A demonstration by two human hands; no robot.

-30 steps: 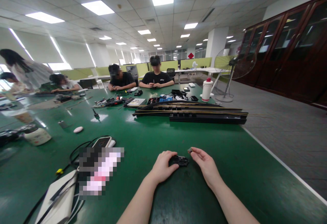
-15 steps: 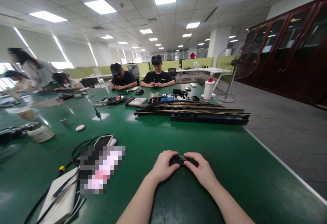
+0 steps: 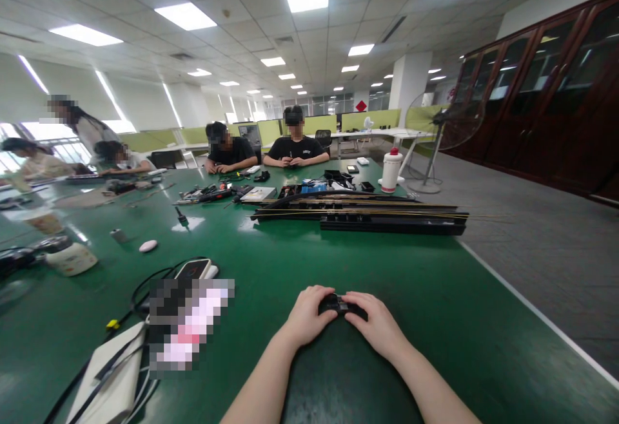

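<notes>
A small dark part [image 3: 342, 307], black with a greyish middle, is held low over the green table [image 3: 271, 263] between my two hands. My left hand [image 3: 312, 313] pinches its left end, thumb in front and fingers behind. On the other end, my right hand [image 3: 371, 318] grips with its thumb at the near side and fingertips over the top. My fingers cover much of the part, so its exact kind cannot be made out.
Long black rails [image 3: 394, 223] with thin brass-coloured rods lie beyond my hands. To the left are a white power bank [image 3: 109, 369], cables and a blurred phone-like screen [image 3: 191, 324]. A white bottle [image 3: 391, 171] stands far right. Co-workers sit across the table.
My right hand has shifted slightly left, its fingers further over the dark part. My left hand stays nearly in place. A standing person at the far left has moved to the right.
</notes>
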